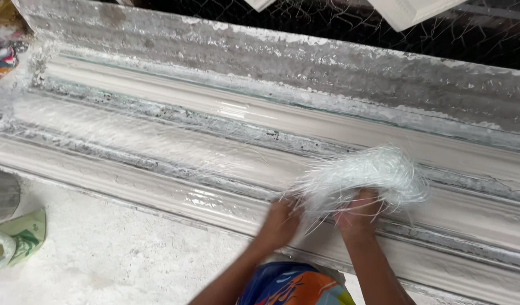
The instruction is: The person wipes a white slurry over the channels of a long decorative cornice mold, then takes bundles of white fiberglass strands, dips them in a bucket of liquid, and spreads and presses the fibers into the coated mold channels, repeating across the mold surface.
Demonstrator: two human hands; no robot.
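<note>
I see both hands, left hand and right hand, fingers closed on a white fibre bundle, teasing it apart above the wet plaster mould.

**Soft, even daylight with motion blur at the hands**

The scene was brightly and evenly lit, with no hard shadows on the pale, dusty floor. Glare showed as white streaks on the wet grey plaster filling the long ribbed mould, strongest near its middle and along its near edge. The left hand and the right hand were smeared by motion blur, and the white tuft of glass fibre strands they gripped lost detail to brightness. The dark wire mesh at the top stayed dim. The mould's lines bowed slightly toward the edges.
</note>
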